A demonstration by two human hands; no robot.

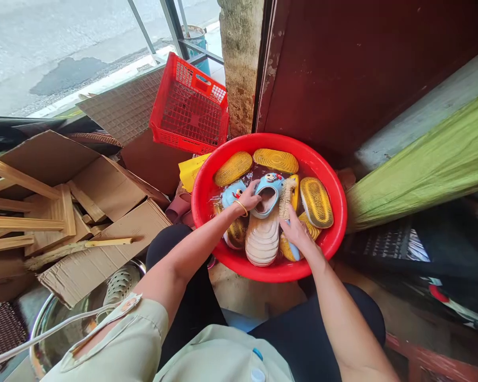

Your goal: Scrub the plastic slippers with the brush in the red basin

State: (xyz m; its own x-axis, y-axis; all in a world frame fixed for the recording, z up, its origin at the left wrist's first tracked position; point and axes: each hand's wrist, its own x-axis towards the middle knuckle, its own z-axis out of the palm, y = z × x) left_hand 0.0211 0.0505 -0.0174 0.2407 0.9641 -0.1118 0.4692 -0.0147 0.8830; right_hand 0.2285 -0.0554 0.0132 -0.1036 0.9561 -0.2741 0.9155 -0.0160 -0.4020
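Note:
A red basin (340, 204) holds water and several slippers. My left hand (249, 197) grips the light blue upper of a slipper (267, 197) whose wavy pale footbed points toward me. In my right hand (297, 229) is a scrub brush (287, 193) with cream bristles and a light blue handle, held just right of that slipper. Another light blue slipper (233, 193) lies to the left of it, partly behind my left hand. Yellow soles (276, 160) of upturned slippers float around the basin's inner edge.
A red plastic crate (191, 109) stands beyond the basin. Cardboard (107, 254) and wooden pieces (24, 223) lie at the left, above a metal bowl (43, 313). Green cloth (430, 159) hangs at the right. A dark red panel (362, 63) rises behind the basin.

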